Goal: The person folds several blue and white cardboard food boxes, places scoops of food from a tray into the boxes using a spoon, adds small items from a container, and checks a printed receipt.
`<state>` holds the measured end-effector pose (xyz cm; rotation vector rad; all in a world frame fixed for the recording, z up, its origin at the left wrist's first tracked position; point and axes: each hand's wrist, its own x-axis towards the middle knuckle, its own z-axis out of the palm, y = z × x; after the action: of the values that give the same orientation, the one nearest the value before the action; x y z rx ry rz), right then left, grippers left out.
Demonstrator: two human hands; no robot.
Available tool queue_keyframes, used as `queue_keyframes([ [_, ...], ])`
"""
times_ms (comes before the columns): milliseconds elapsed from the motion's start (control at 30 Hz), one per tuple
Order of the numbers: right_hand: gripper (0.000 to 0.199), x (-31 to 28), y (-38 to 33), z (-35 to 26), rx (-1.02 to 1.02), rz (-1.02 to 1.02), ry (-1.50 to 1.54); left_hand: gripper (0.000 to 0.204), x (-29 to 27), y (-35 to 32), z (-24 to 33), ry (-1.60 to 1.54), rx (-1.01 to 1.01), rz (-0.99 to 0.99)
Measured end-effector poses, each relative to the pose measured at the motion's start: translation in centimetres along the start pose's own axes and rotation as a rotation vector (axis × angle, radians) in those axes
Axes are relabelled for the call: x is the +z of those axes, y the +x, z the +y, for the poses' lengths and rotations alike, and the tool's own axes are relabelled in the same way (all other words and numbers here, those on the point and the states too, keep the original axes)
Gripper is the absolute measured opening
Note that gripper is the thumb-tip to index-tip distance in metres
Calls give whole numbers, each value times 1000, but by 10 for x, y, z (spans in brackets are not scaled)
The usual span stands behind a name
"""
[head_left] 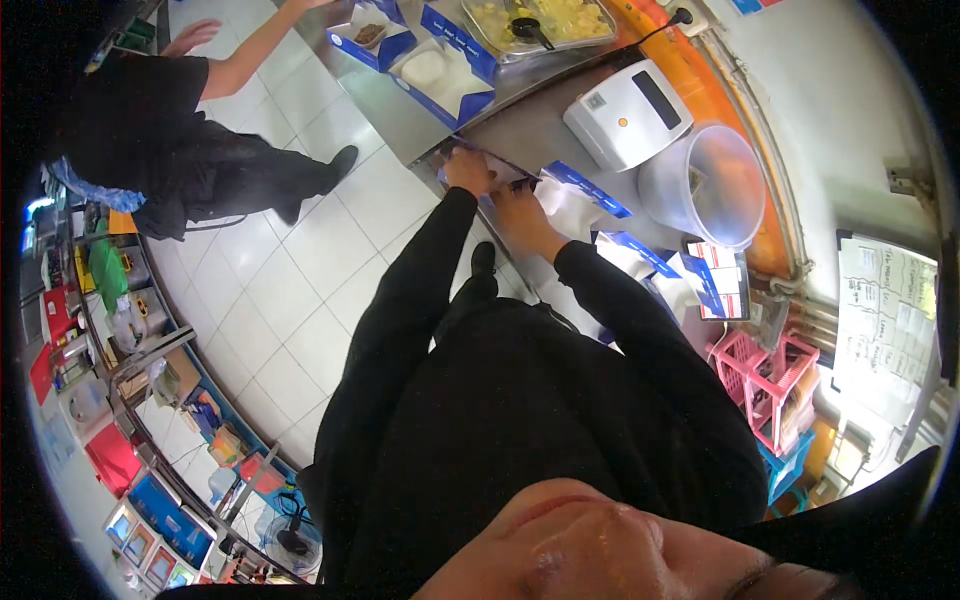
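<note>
At the front edge of the steel counter, both my hands are on a carton box [503,172] that is mostly hidden by them. My left hand [468,172] has its fingers curled at the box's left side. Close beside it, my right hand [527,222] bends its fingers over the box's near edge. To the right stand blue-and-white boxes lined with white paper, the closest one [580,208] just past my right hand. Beyond my hands, an open blue-and-white box [462,92] holds a white mound that looks like rice. Another box [385,55] holds brown food.
A clear tray of yellow food [575,28] with a black spoon [530,32] sits at the far side. Along the wall are a white label printer [628,115], a clear bucket [700,195] and a pink basket [765,385]. A co-worker [160,140] stands at the left.
</note>
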<state>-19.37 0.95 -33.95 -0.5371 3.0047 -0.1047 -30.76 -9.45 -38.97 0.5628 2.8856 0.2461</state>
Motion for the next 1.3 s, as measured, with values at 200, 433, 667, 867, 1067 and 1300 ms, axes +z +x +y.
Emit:
queue_keyframes([
  [200,36,23,-5,32,-285,-14,25,49,-28,7,-6,7,272,30],
  [433,42,10,-20,36,-77,-106,116,48,-27,3,-10,-40,159,253],
  [667,29,-61,10,28,-22,-204,649,39,-34,-14,-33,-248,193,266],
  [867,36,-109,140,204,1113,524,1981,20,-34,-98,-15,-630,-9,459],
  [1067,66,-47,201,290,1258,578,1821,15,-43,-154,19,-904,18,328],
  [1300,54,-71,213,225,1043,1159,1940,16,-9,-208,-39,-839,-198,294],
])
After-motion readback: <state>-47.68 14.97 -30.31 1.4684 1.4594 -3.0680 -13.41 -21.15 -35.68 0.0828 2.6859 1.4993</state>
